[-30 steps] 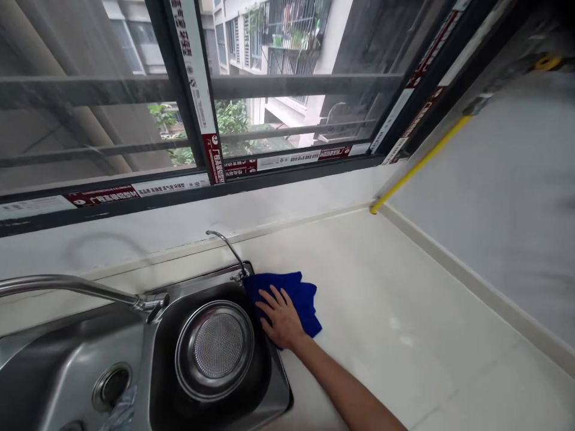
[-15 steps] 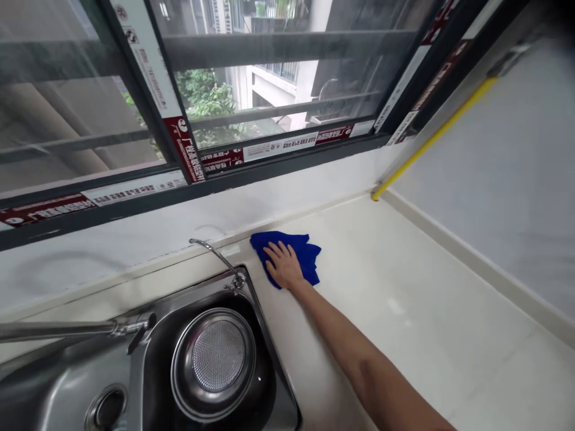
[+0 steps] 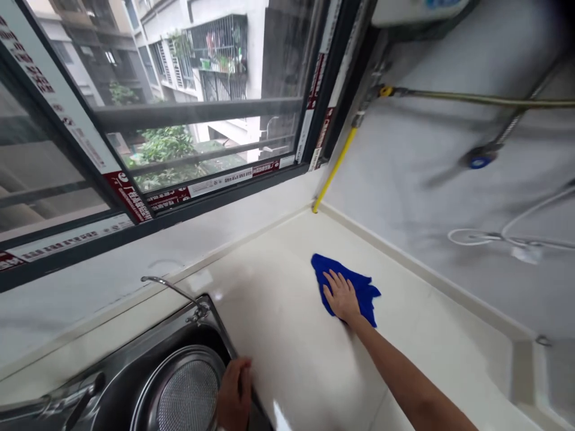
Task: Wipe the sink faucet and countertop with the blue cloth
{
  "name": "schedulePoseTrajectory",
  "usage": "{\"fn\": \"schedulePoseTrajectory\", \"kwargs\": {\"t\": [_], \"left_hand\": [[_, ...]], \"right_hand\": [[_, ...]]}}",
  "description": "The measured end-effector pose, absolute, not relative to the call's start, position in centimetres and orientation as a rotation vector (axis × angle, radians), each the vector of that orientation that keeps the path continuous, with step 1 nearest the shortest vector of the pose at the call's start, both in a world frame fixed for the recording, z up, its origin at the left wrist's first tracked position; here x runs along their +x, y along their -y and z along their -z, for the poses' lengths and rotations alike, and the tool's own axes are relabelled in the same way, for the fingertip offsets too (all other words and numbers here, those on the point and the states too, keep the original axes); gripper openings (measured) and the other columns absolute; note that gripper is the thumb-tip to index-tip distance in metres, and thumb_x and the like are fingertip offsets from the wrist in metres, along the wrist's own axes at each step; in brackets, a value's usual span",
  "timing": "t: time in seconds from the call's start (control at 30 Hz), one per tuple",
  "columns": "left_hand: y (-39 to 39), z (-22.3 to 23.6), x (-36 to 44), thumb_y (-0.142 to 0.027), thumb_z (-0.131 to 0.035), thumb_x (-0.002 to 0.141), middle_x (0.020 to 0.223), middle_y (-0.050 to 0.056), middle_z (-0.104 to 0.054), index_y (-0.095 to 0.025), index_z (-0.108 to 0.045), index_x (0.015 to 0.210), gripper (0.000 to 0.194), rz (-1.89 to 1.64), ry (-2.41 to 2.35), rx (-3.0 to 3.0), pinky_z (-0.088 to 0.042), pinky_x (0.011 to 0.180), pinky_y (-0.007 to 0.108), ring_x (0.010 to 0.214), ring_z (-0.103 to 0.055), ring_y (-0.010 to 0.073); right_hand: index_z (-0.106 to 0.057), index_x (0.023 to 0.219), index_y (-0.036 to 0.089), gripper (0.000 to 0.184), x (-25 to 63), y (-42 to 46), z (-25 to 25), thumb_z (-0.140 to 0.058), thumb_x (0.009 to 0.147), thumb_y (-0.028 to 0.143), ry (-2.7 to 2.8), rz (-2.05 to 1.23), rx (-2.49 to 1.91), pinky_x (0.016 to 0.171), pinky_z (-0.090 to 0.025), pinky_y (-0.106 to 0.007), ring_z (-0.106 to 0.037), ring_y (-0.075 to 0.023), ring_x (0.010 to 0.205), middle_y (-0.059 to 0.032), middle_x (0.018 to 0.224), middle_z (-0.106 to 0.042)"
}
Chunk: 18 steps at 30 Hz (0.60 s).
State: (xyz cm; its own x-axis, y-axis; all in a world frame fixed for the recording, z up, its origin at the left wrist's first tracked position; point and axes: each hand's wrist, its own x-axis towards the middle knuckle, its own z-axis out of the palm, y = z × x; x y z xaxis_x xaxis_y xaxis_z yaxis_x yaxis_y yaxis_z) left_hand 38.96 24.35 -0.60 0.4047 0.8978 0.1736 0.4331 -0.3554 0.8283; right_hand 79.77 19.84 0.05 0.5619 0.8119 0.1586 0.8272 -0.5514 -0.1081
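The right hand (image 3: pixel 342 296) lies open on the blue cloth (image 3: pixel 363 291). The left hand (image 3: pixel 234 390) is at the sink (image 3: pixel 219 324) edge; grip cannot be determined.

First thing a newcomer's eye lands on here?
Probably the vivid blue cloth under the right hand, mid-counter. Next, the yellow pipe running down to the back corner. Then the metal strainer in the sink, lower left, beside the left hand.

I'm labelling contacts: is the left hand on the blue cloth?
No, the right hand is on the blue cloth, the left hand by the sink.
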Motion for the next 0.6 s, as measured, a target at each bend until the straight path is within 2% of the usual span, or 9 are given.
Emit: {"fn": "schedulePoseTrajectory", "kwargs": {"t": [0.1,0.27,0.47,0.6], "left_hand": [[-27.2,-0.2,42.8,-0.034,-0.038,0.093,0.096,0.008,-0.074,-0.019,-0.066,0.098,0.032,-0.827,-1.110,1.994,-0.060,0.087,0.035,0.093,-0.070,0.0179],[-27.7,-0.7,45.0,-0.027,-0.044,0.088,0.100,0.010,-0.071,-0.017,-0.066,0.103,0.029,-0.752,-1.159,2.093,-0.056,0.094,0.047,0.097,-0.066,0.0226],[-27.0,-1.3,44.8,-0.023,-0.042,0.088,0.111,0.010,-0.068,-0.016,-0.065,0.111,0.033,-0.650,-1.194,2.230,-0.049,0.102,0.043,0.106,-0.061,0.0229],[-26.8,-1.8,45.4,-0.021,-0.039,0.089,0.116,0.013,-0.066,-0.014,-0.065,0.114,0.037,-0.597,-1.283,2.273,-0.047,0.102,0.046,0.109,-0.060,0.0271]], "right_hand": [[-0.038,0.150,0.020,0.059,80.7,-14.2,0.4,-0.020,0.100,0.045,1.296,0.183,-2.681,0.120,-0.022,-0.052,-0.027,-0.0274,0.147,-0.0066,0.158,-0.037],[-0.044,0.147,0.018,0.067,81.5,-6.1,1.6,-0.016,0.095,0.048,1.127,0.238,-2.753,0.118,-0.026,-0.053,-0.031,-0.0290,0.145,-0.0070,0.155,-0.041],[-0.045,0.147,0.018,0.072,79.5,0.5,3.9,-0.013,0.093,0.053,0.959,0.371,-2.829,0.117,-0.029,-0.054,-0.033,-0.0302,0.145,-0.0055,0.155,-0.041],[-0.049,0.145,0.020,0.064,74.7,3.3,4.4,-0.019,0.095,0.047,1.002,0.499,-2.817,0.116,-0.031,-0.055,-0.034,-0.0307,0.144,-0.0053,0.154,-0.043]]}}
